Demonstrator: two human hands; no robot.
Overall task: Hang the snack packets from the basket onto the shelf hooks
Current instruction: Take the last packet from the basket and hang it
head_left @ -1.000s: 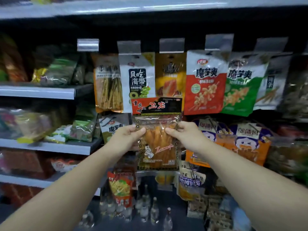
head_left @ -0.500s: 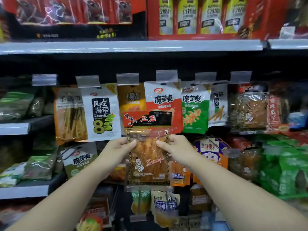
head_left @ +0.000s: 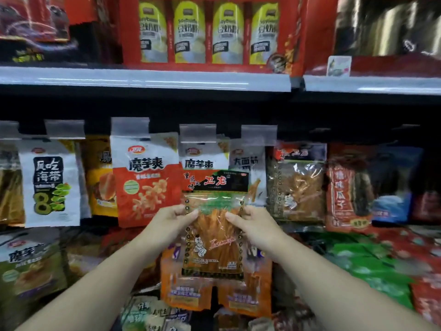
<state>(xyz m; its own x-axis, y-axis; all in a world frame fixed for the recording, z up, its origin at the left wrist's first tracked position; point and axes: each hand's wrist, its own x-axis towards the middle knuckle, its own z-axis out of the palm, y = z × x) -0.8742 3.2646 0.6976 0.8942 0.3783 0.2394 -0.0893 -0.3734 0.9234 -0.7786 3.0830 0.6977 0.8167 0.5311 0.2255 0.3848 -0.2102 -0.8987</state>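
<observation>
I hold a clear snack packet [head_left: 213, 237] with orange strips and a red-and-black header upright in front of the hook shelf. My left hand [head_left: 170, 219] pinches its left edge and my right hand [head_left: 253, 222] pinches its right edge. Its header overlaps the hanging packets behind. Just to the right hangs a matching clear packet [head_left: 297, 185] under a hook. A row of hooks with clear price tag holders [head_left: 259, 134] runs above. The basket is out of view.
Hanging packets fill the hook row: a white seaweed packet [head_left: 51, 185], a red-and-white konjac packet [head_left: 145, 180], a red seed packet [head_left: 346, 189]. A grey shelf edge [head_left: 143, 78] above carries red boxes. More packets hang below.
The view has swung up and to the right, so the upper shelf now shows. Both hands have carried the packet rightward along the hook row, toward the matching clear packets.
</observation>
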